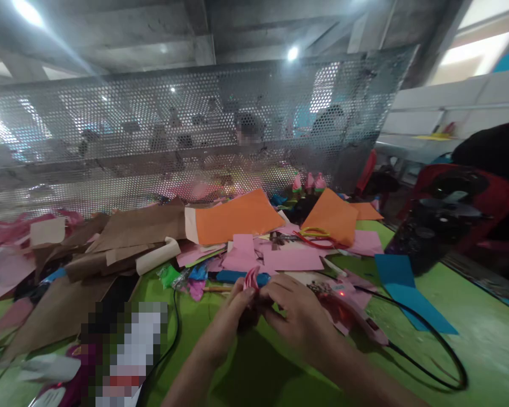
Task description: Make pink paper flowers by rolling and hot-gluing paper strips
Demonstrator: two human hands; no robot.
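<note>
Standing along the far edge of the green table (487,336), a perforated metal screen (152,127) backs the work; probably it keeps the paper from sliding off. Brown paper (139,226) lies toward the far left, an orange sheet (237,217) beside it at mid-far edge; both seem pushed back to leave working room. A bent blue strip (407,291) lies nearer the right edge. The hands meet between that far clutter and the near edge. Left hand (236,302): thumb and fingers pinch a folded pink piece (251,278), upright, likely so its layers stay together. Right hand (292,305): fingers curled in against the piece's side, perhaps steadying it; cannot tell whether they grip. A corded tool (367,323), red light showing, lies right of this hand, presumably within easy reach.

Obscured: right fingertips, the piece's lower end. Near edge cut off; a pixelated object (138,339) toward the near left corner is unreadable.
</note>
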